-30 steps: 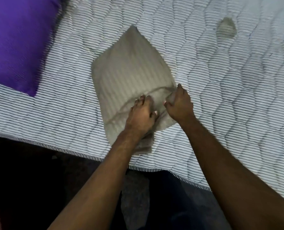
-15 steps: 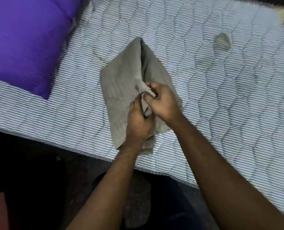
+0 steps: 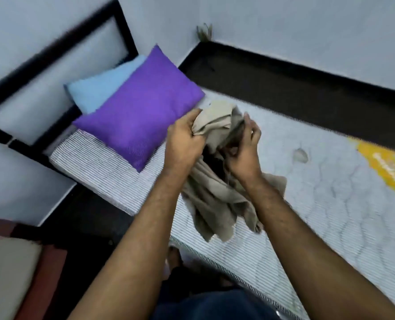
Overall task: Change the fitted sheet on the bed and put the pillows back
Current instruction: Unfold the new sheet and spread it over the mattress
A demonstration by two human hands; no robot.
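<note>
A beige sheet hangs bunched and partly unfolded above the bare quilted mattress. My left hand grips its upper left fold, and my right hand pinches the cloth just to the right. The sheet's lower end droops down to the mattress near its front edge. A purple pillow lies at the head of the mattress, overlapping a light blue pillow behind it.
A black bed frame with a pale headboard stands at the left against the wall. A yellow label and a small stain mark the mattress on the right. A beige and red cushioned seat sits at bottom left.
The folded sheet lay on the mattress; both hands have lifted it up and it has fallen open. My view has risen, so the headboard and pillows show.
</note>
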